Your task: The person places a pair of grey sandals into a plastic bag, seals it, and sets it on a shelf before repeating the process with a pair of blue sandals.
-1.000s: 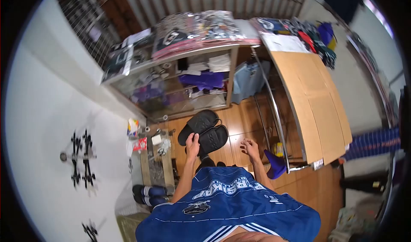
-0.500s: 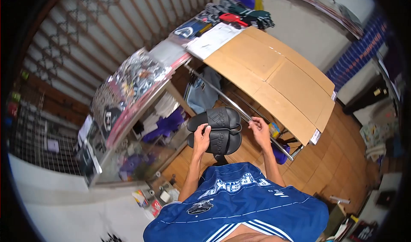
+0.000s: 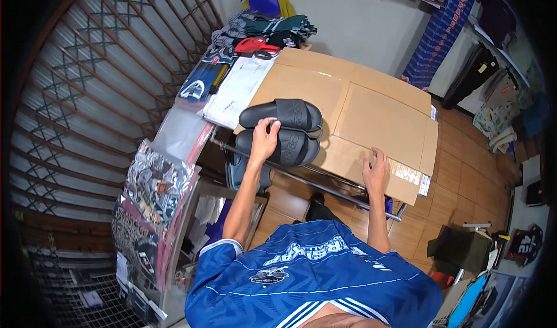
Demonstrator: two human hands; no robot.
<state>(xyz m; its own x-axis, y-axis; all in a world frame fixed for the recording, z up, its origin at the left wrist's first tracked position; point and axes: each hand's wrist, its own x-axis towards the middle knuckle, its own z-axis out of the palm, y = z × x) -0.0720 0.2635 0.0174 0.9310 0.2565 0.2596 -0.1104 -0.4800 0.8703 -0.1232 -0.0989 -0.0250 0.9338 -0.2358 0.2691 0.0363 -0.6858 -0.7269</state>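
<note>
A pair of black slide sandals (image 3: 297, 147) lies side by side in the grip of my left hand (image 3: 264, 142), thumb and fingers closed on their inner edges. The sandals overlap the near left part of a flat brown cardboard sheet (image 3: 377, 116) in this view, with raised lettering on their straps and a thin loop at the toe end. Over the near edge of that cardboard is my right hand (image 3: 375, 170), empty, its fingers apart and slightly bent, close to a strip of clear tape.
Left of the cardboard are white paper (image 3: 235, 99), packaged clothing (image 3: 203, 81) and a red item (image 3: 255, 45). Folded clothes (image 3: 278, 29) are stacked behind. A metal rail (image 3: 325, 186) runs under the near edge. A glass-sided case (image 3: 180, 235) stands at the left.
The sandals have risen from in front of the rail to over the cardboard's edge with my left hand. My right hand has moved from the rail to the cardboard. The view has turned.
</note>
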